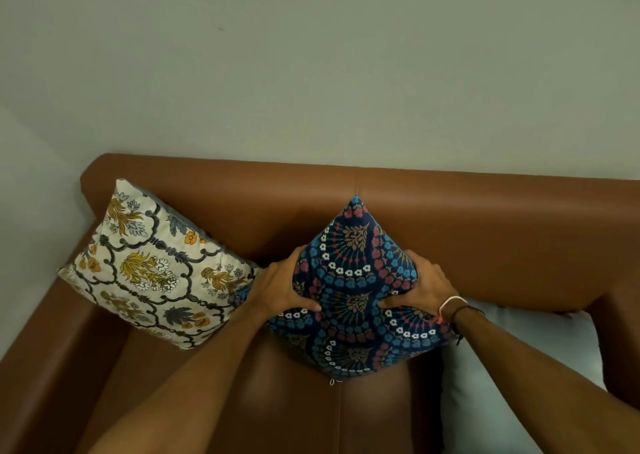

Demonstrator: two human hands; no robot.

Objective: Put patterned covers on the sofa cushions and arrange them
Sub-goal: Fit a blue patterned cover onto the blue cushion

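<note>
A dark blue cushion (pixel 356 280) with a blue, red and white flower pattern stands on one corner in the middle of the brown leather sofa (pixel 485 218), leaning toward the backrest. My left hand (pixel 284 287) presses its left side and my right hand (pixel 424 289) presses its right side, thumbs on the front. A zip pull shows at the bottom corner. A cream cushion (pixel 152 270) with yellow flowers and dark lattice lines leans in the sofa's left corner, also set on a corner.
A plain pale cushion (pixel 519 360) without a patterned cover lies on the seat at the right, beside the right armrest. A plain wall (pixel 311 72) rises behind the sofa. The left armrest (pixel 52 349) runs along the lower left.
</note>
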